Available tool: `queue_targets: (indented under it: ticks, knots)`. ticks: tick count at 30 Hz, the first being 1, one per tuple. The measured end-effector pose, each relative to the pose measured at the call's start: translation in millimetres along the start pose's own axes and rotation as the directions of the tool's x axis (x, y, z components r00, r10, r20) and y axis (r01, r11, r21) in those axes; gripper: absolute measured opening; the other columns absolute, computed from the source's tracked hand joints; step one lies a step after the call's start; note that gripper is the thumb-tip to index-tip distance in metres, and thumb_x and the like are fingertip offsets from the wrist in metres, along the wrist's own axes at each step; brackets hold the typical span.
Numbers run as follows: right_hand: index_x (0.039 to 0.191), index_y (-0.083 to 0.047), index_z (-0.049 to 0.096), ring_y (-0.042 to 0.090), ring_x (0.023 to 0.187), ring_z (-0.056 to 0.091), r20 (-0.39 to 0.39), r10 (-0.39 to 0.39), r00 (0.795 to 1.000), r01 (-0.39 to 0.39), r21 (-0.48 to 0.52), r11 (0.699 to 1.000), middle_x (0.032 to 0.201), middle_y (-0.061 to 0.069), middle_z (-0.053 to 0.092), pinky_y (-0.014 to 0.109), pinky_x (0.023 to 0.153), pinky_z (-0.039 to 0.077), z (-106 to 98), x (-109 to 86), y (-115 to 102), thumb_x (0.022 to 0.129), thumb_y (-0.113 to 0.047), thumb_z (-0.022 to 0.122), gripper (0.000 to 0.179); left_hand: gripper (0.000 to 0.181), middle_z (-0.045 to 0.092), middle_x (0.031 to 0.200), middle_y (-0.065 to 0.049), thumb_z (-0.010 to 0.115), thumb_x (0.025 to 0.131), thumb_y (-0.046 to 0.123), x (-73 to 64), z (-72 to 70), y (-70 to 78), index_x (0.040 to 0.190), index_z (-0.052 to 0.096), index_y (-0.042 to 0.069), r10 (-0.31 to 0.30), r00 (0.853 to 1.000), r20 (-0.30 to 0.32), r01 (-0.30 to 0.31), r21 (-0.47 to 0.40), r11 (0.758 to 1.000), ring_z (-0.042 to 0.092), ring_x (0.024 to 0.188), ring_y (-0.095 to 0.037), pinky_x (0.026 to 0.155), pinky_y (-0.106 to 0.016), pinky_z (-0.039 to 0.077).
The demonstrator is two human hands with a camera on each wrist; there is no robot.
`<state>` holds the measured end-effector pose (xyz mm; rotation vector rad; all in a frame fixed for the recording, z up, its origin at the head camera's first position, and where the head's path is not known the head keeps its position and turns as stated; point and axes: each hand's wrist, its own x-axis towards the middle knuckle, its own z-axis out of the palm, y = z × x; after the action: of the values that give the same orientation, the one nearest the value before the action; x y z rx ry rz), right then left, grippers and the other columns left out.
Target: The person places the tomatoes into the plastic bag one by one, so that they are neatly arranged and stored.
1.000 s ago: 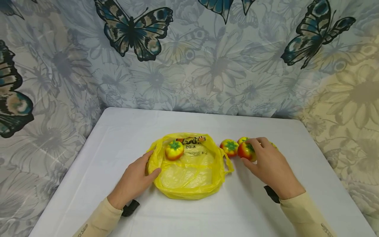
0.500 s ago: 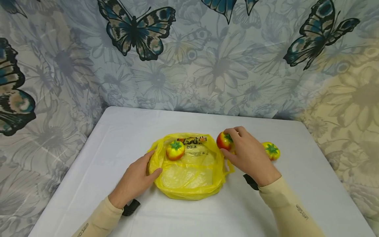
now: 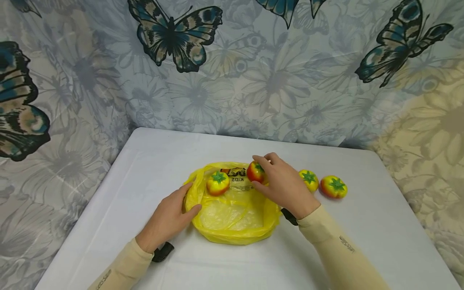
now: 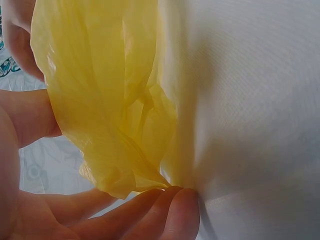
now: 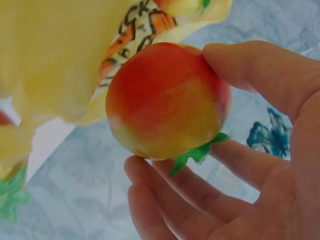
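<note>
A yellow plastic bag (image 3: 232, 217) lies with its mouth spread wide on the table. My left hand (image 3: 168, 215) holds the bag's left rim, thumb over the edge and fingers along the outside, as the left wrist view also shows. Inside the bag, at its back left, sits a red-and-yellow tomato (image 3: 218, 183) with green leaves. Between thumb and fingers my right hand (image 3: 286, 185) grips another tomato (image 5: 167, 102), above the bag's right back part. Whether that tomato touches the bag cannot be told. The bag's right handle is mostly hidden by the right hand.
Right of the right hand, two more tomatoes lie on the table, one partly covered tomato (image 3: 309, 180) and one fully visible tomato (image 3: 333, 187). The white-covered table (image 3: 174, 149) ends at a wall of butterfly-patterned cloth (image 3: 275, 92).
My right hand has carried the gripped tomato leftward from the group of tomatoes to above the bag. The left hand stays on the rim. The head view has shifted slightly.
</note>
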<state>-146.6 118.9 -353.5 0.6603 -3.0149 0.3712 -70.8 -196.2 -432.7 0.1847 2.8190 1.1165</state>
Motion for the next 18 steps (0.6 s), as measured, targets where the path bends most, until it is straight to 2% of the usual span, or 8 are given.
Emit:
queue_targets:
  ticks: [7,18]
  knots:
    - [0.148,-0.012,0.064,0.029,0.098,0.07,0.011,-0.043,0.999,0.043,0.004,0.999,0.132,0.016,0.063,0.047,0.09,0.066,10,10.9,-12,0.094,-0.035,0.086,0.062,0.079,0.051,0.165,-0.021,0.072,0.104,0.036,-0.4,-0.7,0.1,0.167,0.037,0.003,0.008,1.0,-0.005,-0.008,0.003,1.0,0.053,0.151,-0.04,0.123,-0.059,0.046]
    - [0.144,-0.012,0.065,0.029,0.1,0.069,0.061,-0.029,0.998,0.03,-0.018,0.999,0.131,0.015,0.063,0.047,0.094,0.065,21,19.1,-19,0.096,-0.036,0.083,0.057,0.078,0.052,0.164,-0.022,0.071,0.105,0.036,0.3,-0.1,-1.8,0.167,0.037,0.002,0.018,1.0,-0.012,-0.018,0.013,1.0,0.053,0.151,-0.041,0.123,-0.058,0.046]
